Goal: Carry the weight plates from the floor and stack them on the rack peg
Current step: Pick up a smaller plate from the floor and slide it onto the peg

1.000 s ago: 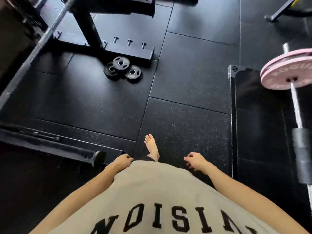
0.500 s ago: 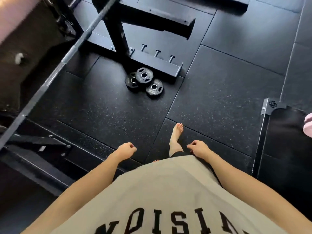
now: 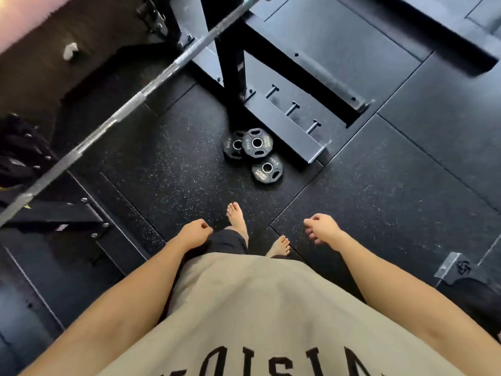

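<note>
Both hands hanging idle at hip level, holding nothing: left hand (image 3: 193,234) loosely curled, right hand (image 3: 321,229) loosely curled with fingertips showing. Bare feet on the rubber floor (image 3: 162,164) between them. Weight plates (image 3: 253,153) lying flat ahead, well apart from both hands, slightly left of the body midline: three small discs, two overlapping, third (image 3: 267,168) closest to the feet. No long axis, so grip angle is looking free. Left hand reading marginally nearer, close call. Beyond the plates, touching or just beside them, the rack base with three short pegs (image 3: 292,107). No plate sitting on a peg yet.
</note>
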{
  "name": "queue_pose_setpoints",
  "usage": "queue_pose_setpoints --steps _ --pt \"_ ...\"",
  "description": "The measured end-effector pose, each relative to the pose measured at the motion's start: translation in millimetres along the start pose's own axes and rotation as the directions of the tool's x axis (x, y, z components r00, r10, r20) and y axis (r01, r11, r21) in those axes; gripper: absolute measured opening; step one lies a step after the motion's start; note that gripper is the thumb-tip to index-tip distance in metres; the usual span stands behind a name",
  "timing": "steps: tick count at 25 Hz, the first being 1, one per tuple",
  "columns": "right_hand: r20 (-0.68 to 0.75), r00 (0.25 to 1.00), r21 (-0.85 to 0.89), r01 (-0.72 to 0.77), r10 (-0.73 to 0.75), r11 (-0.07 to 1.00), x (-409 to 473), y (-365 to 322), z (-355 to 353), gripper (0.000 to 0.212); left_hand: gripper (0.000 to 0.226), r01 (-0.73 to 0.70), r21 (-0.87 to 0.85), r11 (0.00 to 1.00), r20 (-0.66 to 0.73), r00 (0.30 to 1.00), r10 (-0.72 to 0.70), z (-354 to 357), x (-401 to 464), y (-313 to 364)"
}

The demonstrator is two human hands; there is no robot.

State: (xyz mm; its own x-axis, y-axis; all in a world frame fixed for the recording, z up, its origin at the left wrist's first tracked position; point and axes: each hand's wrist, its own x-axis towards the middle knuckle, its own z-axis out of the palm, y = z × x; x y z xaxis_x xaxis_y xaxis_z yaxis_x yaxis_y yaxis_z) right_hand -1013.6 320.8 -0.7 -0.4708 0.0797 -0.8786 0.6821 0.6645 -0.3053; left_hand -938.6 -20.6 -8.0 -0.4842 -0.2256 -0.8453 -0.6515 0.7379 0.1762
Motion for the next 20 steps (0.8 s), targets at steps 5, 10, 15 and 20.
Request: queue_pose_setpoints --steps 5,10,15,20 --pt "-0.003 0.999 0.048 -0.054 0.055 0.997 63 -81 -20 0.017 0.023 -0.006 -0.017 1.000 0.076 0.997 0.007 -67 87 45" --pt "0.025 0.990 0.184 -0.143 0.141 0.972 164 -152 -9 0.015 0.031 -0.019 0.065 0.998 0.119 0.993 0.012 -126 211 93" --pt "0.036 0.982 0.193 -0.189 0.186 0.963 319 -183 29 0.017 0.035 -0.013 0.061 0.998 0.109 0.994 0.007 -128 374 129" --pt "0.102 0.977 0.285 -0.208 0.186 0.936 475 -181 89 0.023 0.026 -0.082 0.056 0.995 0.047 0.996 0.080 -88 542 152"
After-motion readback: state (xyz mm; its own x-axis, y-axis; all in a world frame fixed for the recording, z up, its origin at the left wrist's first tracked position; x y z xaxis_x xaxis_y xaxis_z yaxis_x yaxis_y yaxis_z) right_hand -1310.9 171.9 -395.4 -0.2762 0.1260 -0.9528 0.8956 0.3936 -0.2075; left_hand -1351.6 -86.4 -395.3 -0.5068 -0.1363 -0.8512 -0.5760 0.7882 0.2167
